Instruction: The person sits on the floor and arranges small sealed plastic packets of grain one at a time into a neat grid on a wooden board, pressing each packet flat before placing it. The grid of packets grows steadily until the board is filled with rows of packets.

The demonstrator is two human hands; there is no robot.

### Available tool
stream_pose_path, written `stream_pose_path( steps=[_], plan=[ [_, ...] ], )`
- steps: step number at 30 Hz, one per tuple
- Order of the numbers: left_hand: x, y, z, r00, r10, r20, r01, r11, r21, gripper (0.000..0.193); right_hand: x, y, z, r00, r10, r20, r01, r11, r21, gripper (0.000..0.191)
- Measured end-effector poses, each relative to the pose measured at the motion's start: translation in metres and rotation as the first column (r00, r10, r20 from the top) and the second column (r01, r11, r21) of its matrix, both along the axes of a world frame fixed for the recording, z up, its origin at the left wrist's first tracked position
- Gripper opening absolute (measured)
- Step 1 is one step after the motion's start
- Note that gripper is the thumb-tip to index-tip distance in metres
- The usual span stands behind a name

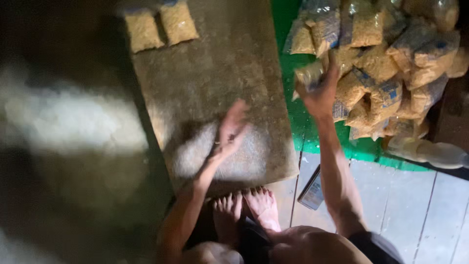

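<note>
— Packet (309,74) of yellowish grain, clear plastic: that's what the right hand (320,93) has, fingers closed around it, at the near edge of the heap (386,63). How many in the heap?

— Too many overlapping to count; well over a dozen, some with blue print, on a green sheet (298,132).

— And apart from those?

— Two packets (159,25) side by side at the far end of the brown mat (220,73).

— Which way does the held one point?

— Blurred; its long axis seems to run left to right, tilted.

— The other hand?

— Left hand (231,128) hovers over the mat, empty, fingers together and slightly curled. One phone (312,190) lies on the floorboards beside two bare feet (246,208).
</note>
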State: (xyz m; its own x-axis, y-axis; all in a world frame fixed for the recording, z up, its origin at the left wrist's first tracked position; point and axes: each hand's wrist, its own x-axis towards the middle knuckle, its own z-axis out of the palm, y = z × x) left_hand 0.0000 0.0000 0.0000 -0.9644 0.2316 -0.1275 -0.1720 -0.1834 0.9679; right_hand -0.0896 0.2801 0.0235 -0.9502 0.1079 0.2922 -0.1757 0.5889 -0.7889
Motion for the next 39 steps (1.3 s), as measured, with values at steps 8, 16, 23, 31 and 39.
stream_pose_path(
  steps=[8, 16, 23, 31, 39],
  plan=[
    [0.048, -0.004, -0.086, 1.000, 0.010, 0.003, -0.010, 1.000, 0.000, 0.062, 0.168, -0.095, -0.019, 0.945, 0.326, -0.014, -0.305, 0.898, 0.319, 0.099],
    [0.017, -0.072, -0.052, 0.684, -0.512, -0.519, 0.075, 0.757, -0.649, 0.055, 0.087, -0.076, -0.026, 0.626, 0.510, 0.590, -0.601, 0.798, -0.051, 0.048],
    [0.013, -0.088, -0.045, 0.943, -0.324, -0.077, 0.191, 0.717, -0.670, 0.042, 0.055, -0.068, -0.026, 0.650, 0.756, 0.078, -0.724, 0.586, 0.365, 0.021],
    [0.045, -0.045, -0.073, 0.853, 0.109, -0.510, -0.439, 0.678, -0.590, 0.042, 0.081, -0.085, -0.043, 0.864, 0.496, 0.081, -0.495, 0.811, 0.313, 0.039],
    [0.077, 0.001, -0.043, 0.839, 0.247, -0.484, -0.461, 0.797, -0.391, 0.085, 0.121, -0.121, -0.041, 0.847, 0.522, 0.100, -0.404, 0.755, -0.516, 0.102]
  ],
)
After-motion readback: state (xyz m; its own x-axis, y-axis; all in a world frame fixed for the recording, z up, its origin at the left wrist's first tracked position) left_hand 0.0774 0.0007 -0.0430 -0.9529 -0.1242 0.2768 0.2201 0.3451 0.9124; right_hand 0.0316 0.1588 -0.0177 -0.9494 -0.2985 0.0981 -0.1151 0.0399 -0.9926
